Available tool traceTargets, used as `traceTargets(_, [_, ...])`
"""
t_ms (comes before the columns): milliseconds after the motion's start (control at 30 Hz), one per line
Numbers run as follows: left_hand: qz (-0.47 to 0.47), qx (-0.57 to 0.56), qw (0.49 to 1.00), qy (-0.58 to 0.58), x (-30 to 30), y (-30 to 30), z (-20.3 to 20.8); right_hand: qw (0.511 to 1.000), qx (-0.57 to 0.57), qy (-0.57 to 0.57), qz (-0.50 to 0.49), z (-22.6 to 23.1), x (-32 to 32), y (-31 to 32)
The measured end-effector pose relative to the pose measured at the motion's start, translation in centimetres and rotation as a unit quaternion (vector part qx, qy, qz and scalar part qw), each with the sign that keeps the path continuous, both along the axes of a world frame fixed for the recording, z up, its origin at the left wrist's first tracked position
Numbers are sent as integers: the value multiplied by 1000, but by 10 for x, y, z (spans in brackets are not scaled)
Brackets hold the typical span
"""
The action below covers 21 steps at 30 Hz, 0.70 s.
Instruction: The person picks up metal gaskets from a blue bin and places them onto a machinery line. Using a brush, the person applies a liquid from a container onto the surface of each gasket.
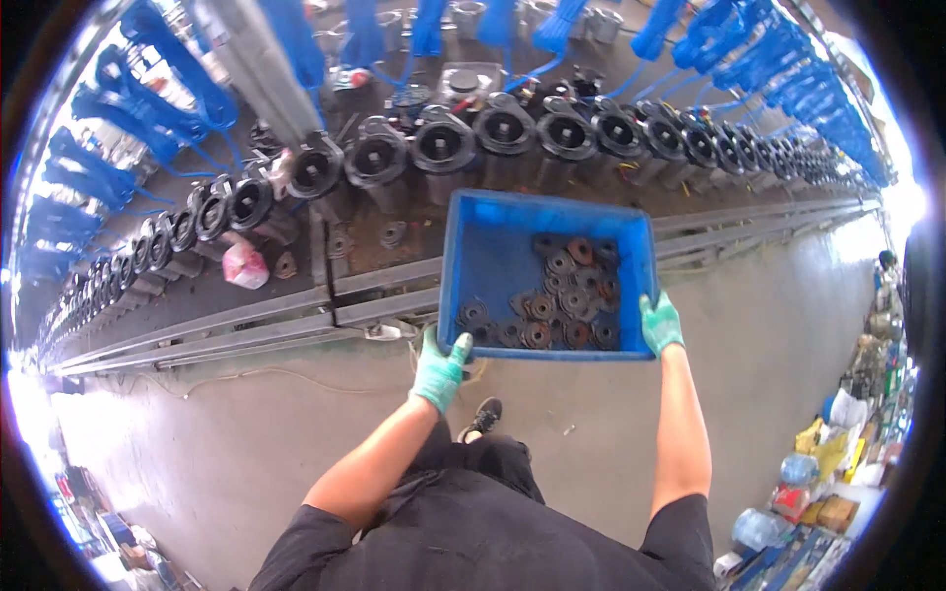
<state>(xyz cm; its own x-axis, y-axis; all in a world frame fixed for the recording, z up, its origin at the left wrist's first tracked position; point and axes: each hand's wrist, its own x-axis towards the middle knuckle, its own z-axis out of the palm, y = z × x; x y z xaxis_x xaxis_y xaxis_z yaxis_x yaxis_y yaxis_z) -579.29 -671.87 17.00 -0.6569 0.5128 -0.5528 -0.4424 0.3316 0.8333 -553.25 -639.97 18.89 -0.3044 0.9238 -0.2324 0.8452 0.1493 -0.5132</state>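
Observation:
Between my two gloved hands is a blue plastic bin (pixel 548 206), tilted so its inside shows. Several dark, flat metal parts with round centre holes (pixel 576 291) lie in it, heaped toward the right and the near side; a few look reddish brown. My left hand (pixel 440 370), in a green glove, grips the near left corner with the thumb over the rim. On the right wall, near the corner, my right hand (pixel 661 323) in a matching glove is closed on the edge. The fingers beneath the bin are hidden.
A long bench carries a row of black cylindrical motor housings (pixel 443 146) beyond the bin. Metal rails (pixel 246 332) run along its front. Coiled blue hoses (pixel 769 74) hang above. Boxes and plastic jugs (pixel 759 529) line the right side. A pale cord (pixel 266 374) lies on the floor.

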Motion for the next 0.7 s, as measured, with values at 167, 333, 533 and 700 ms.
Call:
traceTargets(167, [-110,-38,871,478,-24,47,39,998,-2,-59,13,2,7,60])
traceTargets(333, [-380,42,798,465,-15,166,80,995,16,-90,32,6,2,74])
traceTargets(533, [-592,-91,658,456,17,286,25,993,-10,-112,23,10,4,78])
traceTargets(700, [-564,-129,656,485,48,315,-25,995,-23,-87,48,28,-2,99])
